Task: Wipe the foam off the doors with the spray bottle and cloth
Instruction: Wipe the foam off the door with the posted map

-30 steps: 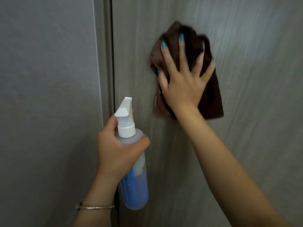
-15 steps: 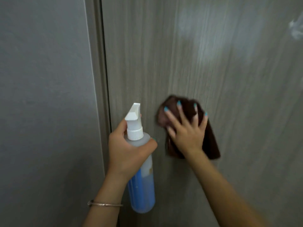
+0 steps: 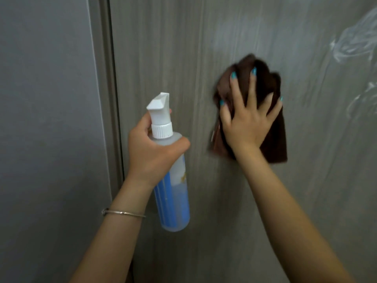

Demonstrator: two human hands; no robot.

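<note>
A plain grey wall panel [image 3: 44, 119] is filling the nine o'clock side of the view, and a narrow frame strip [image 3: 106, 88] is running top to bottom beside it, with a dark gap separating it from the door.

Just right of that gap, the left hand [image 3: 152, 152] is coming up from six o'clock and wrapping around the neck and shoulder of the spray bottle [image 3: 173, 193], fingers curled behind it and thumb clamped across the front. The bottle is standing upright in front of the door, its white nozzle [image 3: 160, 103] pointing toward one o'clock and blue liquid sitting in its lower part. A thin metal bangle [image 3: 122, 213] is circling the left wrist.

The wood-grain door [image 3: 155, 48] is taking up the centre and the three o'clock side. At about one o'clock from the bottle, well apart from it, the right hand [image 3: 246, 123] is pressing the brown cloth [image 3: 274, 137] flat against the door, fingers spread straight and splayed over the bunched fabric, turquoise nails showing at the tips. The cloth is hanging a little below the palm and looking blurred at its edges.

Above the cloth at twelve o'clock, a pale, hazy smear [image 3: 240, 31] is lying on the door. Farther toward two and three o'clock, white streaks of foam [image 3: 350, 43] are clinging to the door surface, near the cloth but not touching it.
</note>
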